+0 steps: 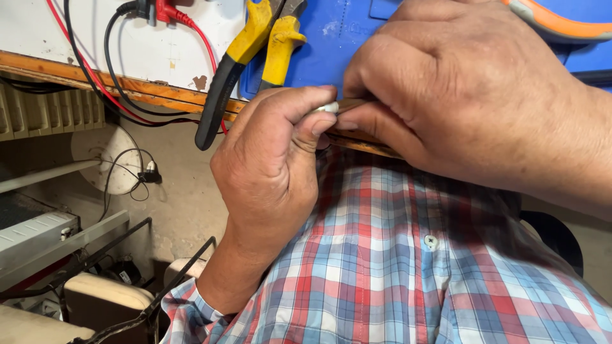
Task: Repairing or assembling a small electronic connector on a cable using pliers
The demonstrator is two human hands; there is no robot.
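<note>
Yellow-handled black pliers (pixel 239 70) overhang the worn wooden bench edge (pixel 127 86) just left of both hands; red and black cables (pixel 105 83) drape there; open room below.

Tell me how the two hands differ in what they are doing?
The left hand is curled, pinching a small white piece between thumb and forefinger; the right hand lies flatter and grips a thin brownish rod. Left sits lower, right reaches in from above. Both meet at the bench edge.

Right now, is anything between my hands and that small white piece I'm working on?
Nothing visible does. The left hand pinches the small white piece between thumb and forefinger, and the right hand closes on it from the other side. The yellow-handled pliers lie apart, up on the bench.
</note>
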